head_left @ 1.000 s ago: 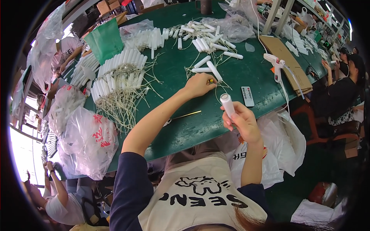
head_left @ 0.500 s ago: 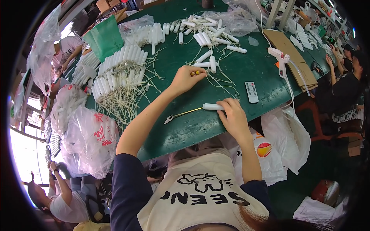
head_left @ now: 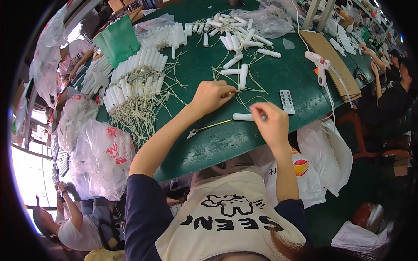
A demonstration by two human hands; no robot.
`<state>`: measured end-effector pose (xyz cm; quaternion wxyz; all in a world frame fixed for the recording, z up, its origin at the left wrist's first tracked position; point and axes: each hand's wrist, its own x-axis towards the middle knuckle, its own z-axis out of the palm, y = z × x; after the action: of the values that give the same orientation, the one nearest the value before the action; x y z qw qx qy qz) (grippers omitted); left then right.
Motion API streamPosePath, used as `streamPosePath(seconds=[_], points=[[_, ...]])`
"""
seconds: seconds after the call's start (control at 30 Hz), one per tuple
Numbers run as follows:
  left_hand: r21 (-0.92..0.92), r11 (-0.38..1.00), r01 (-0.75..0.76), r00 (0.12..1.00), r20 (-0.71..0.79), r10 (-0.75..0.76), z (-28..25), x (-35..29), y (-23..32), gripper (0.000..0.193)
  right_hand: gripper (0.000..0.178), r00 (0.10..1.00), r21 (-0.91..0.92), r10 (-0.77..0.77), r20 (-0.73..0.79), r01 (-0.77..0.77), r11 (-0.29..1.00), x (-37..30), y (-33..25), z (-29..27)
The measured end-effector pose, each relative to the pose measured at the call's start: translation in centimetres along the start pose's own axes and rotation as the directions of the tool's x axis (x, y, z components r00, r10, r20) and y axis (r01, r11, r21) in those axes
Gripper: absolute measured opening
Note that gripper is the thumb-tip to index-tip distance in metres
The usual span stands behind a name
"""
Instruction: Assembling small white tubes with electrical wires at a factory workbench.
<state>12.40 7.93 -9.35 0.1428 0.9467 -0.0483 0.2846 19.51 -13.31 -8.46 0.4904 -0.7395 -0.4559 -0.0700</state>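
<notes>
My left hand [head_left: 216,95] is closed above the green table [head_left: 209,150], its fingertips pinching a small yellowish piece that is mostly covered. To its right my right hand [head_left: 273,124] has the thumb and fingertips pressed together, just over the right end of a white tube [head_left: 242,117]. What those fingers hold, if anything, cannot be made out. A thin yellow rod [head_left: 215,125] with a pale pointed tip runs from the tube's left end. Thin pale strings lie between my hands and two white tubes beyond, one upright in view [head_left: 243,77] and one lying crosswise [head_left: 230,71].
White tubes [head_left: 139,63] with tangled strings are heaped at the left; more [head_left: 235,41] lie at the back. A remote control [head_left: 287,102], a white glue gun [head_left: 321,67] and cardboard [head_left: 331,65] are at right. Plastic bags [head_left: 102,158] hang at the left edge. Other people sit on both sides.
My right hand has risen off the white tube and its fingers have drawn together. My left hand has turned slightly, covering more of the yellowish piece. One tube beyond has shifted.
</notes>
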Motion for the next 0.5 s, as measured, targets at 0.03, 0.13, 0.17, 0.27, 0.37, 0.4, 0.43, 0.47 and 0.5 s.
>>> streamPosePath(seconds=[0.03, 0.13, 0.17, 0.27, 0.37, 0.4, 0.43, 0.47, 0.5], points=[[-0.024, 0.999, -0.041, 0.999, 0.029, 0.042, 0.0, 0.0, 0.2, 0.012, 0.013, 0.999, 0.015, 0.035, -0.008, -0.035, 0.999, 0.4, 0.6, 0.2], [-0.038, 0.996, -0.075, 0.993, 0.084, 0.078, 0.1, -0.3, 0.9, 0.013, 0.016, 0.993, 0.133, 0.116, 0.037, -0.119, 0.984, 1.2, 0.8, 0.6], [-0.027, 0.995, -0.092, 0.992, 0.078, 0.094, 0.2, -0.4, 1.0, 0.013, 0.016, 0.992, 0.135, 0.118, 0.038, -0.122, 0.983, 1.3, 0.9, 0.8], [-0.058, 0.997, -0.050, 0.997, 0.063, 0.053, 0.2, -0.6, 1.4, 0.013, 0.018, 0.989, 0.038, 0.098, 0.115, -0.103, 0.994, 1.2, 1.7, 1.6], [-0.108, 0.992, -0.061, 0.995, 0.068, 0.068, 0.0, -0.7, 1.4, 0.013, 0.016, 0.981, 0.111, 0.138, 0.138, -0.154, 0.982, 1.0, 2.3, 2.2], [-0.108, 0.992, -0.060, 0.995, 0.070, 0.068, 0.0, -0.7, 1.4, 0.013, 0.016, 0.979, 0.195, 0.168, 0.118, -0.189, 0.962, 1.0, 2.3, 2.5], [-0.123, 0.991, -0.055, 0.994, 0.083, 0.066, -0.1, -0.8, 1.6, 0.014, 0.015, 0.975, 0.278, 0.200, 0.100, -0.220, 0.935, 1.0, 2.4, 2.6], [-0.136, 0.989, -0.052, 0.993, 0.095, 0.065, -0.2, -0.7, 1.6, 0.014, 0.015, 0.975, 0.280, 0.201, 0.098, -0.220, 0.934, 0.9, 2.5, 2.8], [-0.135, 0.989, -0.053, 0.993, 0.097, 0.067, -0.2, -0.7, 1.6, 0.014, 0.014, 0.973, 0.285, 0.213, 0.090, -0.230, 0.931, 0.9, 2.6, 2.9]])
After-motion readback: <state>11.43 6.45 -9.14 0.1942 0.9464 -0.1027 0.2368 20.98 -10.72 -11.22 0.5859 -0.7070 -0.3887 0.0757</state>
